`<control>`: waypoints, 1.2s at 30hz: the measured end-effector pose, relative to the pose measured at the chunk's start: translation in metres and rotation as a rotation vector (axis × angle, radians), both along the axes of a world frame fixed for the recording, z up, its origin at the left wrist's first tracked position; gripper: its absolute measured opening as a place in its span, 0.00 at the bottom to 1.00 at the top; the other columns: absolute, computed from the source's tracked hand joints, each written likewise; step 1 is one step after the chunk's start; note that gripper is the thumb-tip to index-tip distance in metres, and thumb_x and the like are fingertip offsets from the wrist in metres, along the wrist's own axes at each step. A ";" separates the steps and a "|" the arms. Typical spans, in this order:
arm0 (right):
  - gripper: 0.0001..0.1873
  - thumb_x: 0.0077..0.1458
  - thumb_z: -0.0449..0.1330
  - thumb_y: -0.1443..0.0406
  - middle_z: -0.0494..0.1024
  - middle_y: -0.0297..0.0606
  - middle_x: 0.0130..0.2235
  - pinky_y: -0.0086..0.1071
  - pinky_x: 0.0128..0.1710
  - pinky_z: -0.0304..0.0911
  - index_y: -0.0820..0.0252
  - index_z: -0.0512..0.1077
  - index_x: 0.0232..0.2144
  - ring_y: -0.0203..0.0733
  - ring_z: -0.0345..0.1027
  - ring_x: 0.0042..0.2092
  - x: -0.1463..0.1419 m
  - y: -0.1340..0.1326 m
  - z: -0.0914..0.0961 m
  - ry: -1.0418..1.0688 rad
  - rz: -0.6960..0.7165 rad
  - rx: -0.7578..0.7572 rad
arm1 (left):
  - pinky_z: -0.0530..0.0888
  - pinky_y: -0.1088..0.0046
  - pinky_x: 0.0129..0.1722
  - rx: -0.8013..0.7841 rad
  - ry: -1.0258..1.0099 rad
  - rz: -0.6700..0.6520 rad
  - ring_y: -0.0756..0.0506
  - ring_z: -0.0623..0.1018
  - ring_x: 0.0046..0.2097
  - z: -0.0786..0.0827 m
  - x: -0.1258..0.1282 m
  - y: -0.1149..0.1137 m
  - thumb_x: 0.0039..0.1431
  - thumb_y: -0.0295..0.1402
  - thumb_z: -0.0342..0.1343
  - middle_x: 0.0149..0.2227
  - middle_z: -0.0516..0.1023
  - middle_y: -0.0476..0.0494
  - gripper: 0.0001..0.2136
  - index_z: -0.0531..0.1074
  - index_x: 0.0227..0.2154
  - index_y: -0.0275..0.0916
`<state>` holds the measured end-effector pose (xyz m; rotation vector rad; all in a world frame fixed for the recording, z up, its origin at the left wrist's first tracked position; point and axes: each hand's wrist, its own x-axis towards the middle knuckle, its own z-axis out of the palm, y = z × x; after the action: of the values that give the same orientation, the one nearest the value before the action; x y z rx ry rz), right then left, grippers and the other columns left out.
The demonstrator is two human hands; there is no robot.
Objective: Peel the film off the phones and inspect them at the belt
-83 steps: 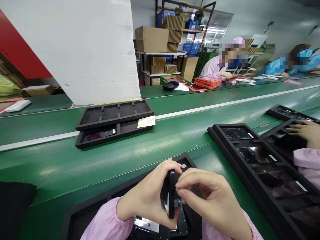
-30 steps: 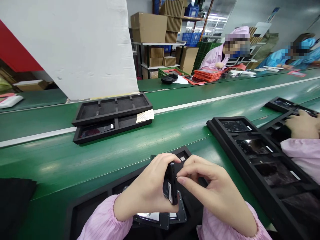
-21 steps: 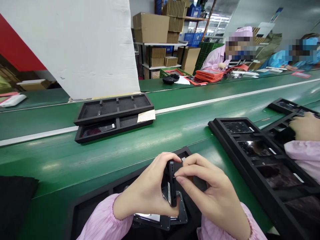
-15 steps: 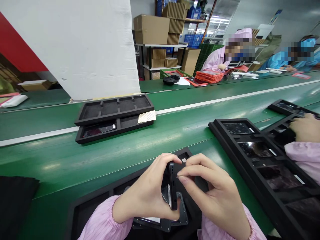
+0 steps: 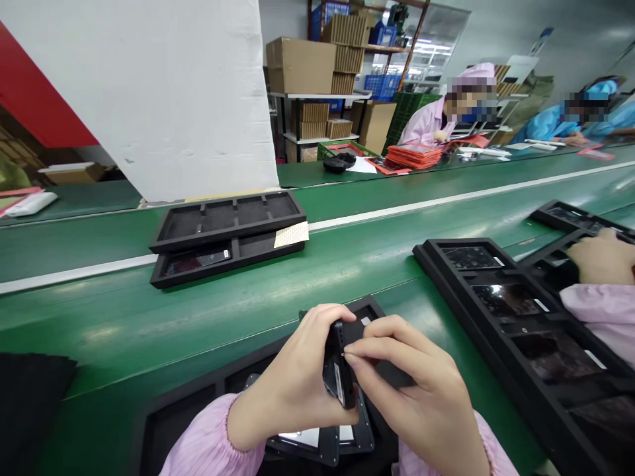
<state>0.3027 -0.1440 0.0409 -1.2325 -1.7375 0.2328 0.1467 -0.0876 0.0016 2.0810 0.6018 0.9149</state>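
Observation:
My left hand [image 5: 292,383] grips a black smartphone [image 5: 349,391] on edge, its narrow end with port openings facing my right hand. A white label shows on the phone's face. My right hand [image 5: 421,390] is closed in a pinch, thumb and forefinger touching the phone's end; whatever small thing is between them is too tiny to make out. Beneath both hands sits a black foam tray [image 5: 183,413]. In it lie dark phone-sized frames [image 5: 364,430] with small screws or holes along their rims, partly covered by my left hand.
At right, a black tray [image 5: 464,330] holds several phones, and a co-worker's hand [image 5: 602,258] reaches in beside it. Two stacked trays [image 5: 228,228] stand across the green conveyor belt [image 5: 357,254]. Black sheets [image 5: 34,396] lie at left. Behind stand a white panel [image 5: 198,99] and co-workers.
My right hand's fingertips have moved left, from just off the phone's end to touching it. The phone has tilted slightly in my left hand.

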 end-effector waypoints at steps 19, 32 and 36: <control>0.10 0.47 0.63 0.74 0.72 0.27 0.28 0.23 0.29 0.67 0.56 0.69 0.29 0.30 0.69 0.27 0.005 -0.001 0.002 0.138 -0.018 -0.213 | 0.73 0.53 0.53 0.428 -0.119 0.051 0.39 0.73 0.50 -0.010 0.012 0.002 0.47 0.23 0.59 0.47 0.70 0.37 0.31 0.56 0.55 0.39; 0.03 0.60 0.60 0.67 0.71 0.28 0.30 0.20 0.28 0.66 0.54 0.70 0.34 0.28 0.68 0.28 0.007 0.010 -0.015 0.380 0.067 -0.154 | 0.72 0.61 0.55 0.013 -0.232 -0.025 0.40 0.70 0.55 -0.003 -0.001 0.005 0.38 0.24 0.62 0.52 0.65 0.43 0.40 0.56 0.57 0.48; 0.05 0.57 0.63 0.68 0.72 0.26 0.28 0.20 0.29 0.66 0.53 0.69 0.34 0.29 0.69 0.28 0.005 0.007 -0.007 0.305 0.200 -0.217 | 0.70 0.63 0.59 0.014 -0.282 -0.106 0.41 0.68 0.58 -0.001 -0.004 0.006 0.37 0.23 0.63 0.54 0.65 0.45 0.42 0.55 0.58 0.50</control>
<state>0.3074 -0.1375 0.0337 -1.1074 -1.5958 0.7063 0.1431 -0.0813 0.0003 1.9299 0.3340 1.1272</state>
